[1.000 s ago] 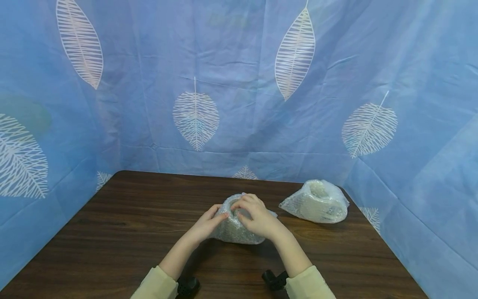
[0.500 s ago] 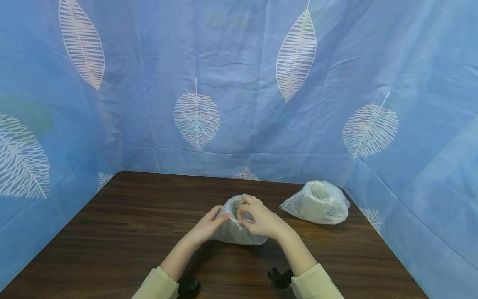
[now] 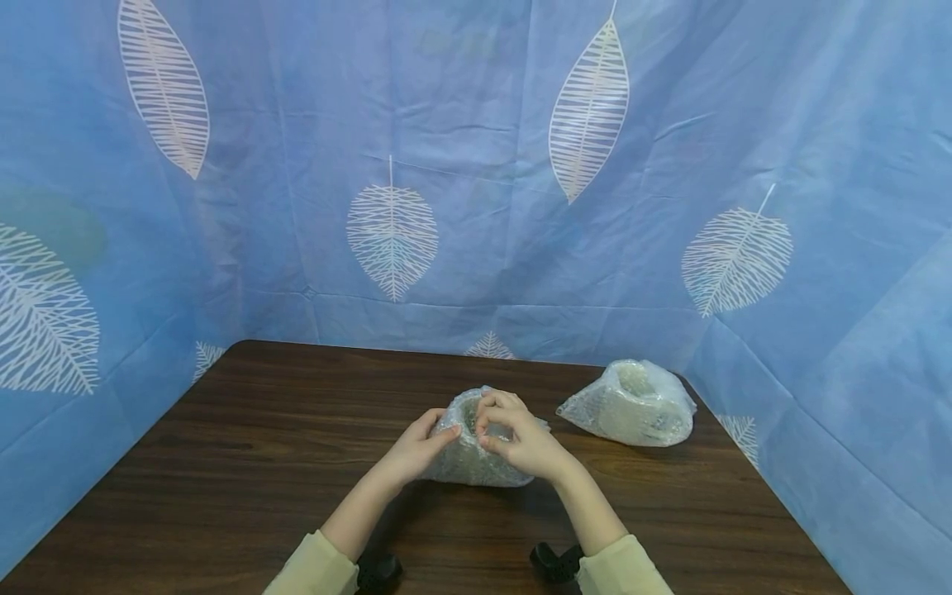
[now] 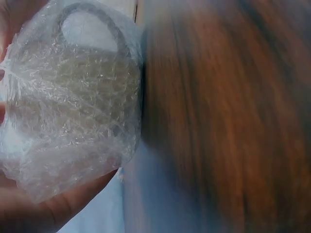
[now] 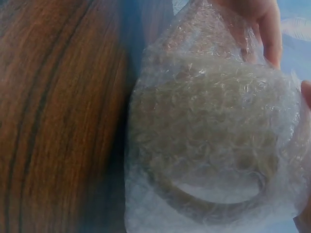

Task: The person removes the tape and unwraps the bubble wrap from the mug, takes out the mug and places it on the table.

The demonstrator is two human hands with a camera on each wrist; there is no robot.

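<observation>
Left grip (image 3: 413,449) cupped the bubble-wrapped vessel (image 3: 472,464) on the bench (image 3: 253,463), right grip (image 3: 521,436) pinching its padded rim. Slick, soft outside and probably fragile within, it seemed best held round the body.

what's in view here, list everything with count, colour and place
table: 1, dark brown, across the lower head view
near bundle: 1, clear whitish bubble wrap, near the table's middle
loop: 1, greyish, seen through the near bundle's wrapping in both wrist views
far bundle: 1, clear whitish bubble wrap, table's far right
cloth backdrop: pieces uncertain, blue with white leaves, behind and beside the table
sleeves: 2, pale yellow, bottom of the head view
wrist devices: 2, black, by the sleeve ends
left hand: 1, bare, round the near bundle's left side
right hand: 1, bare, pinching the near bundle's wrapping
</observation>
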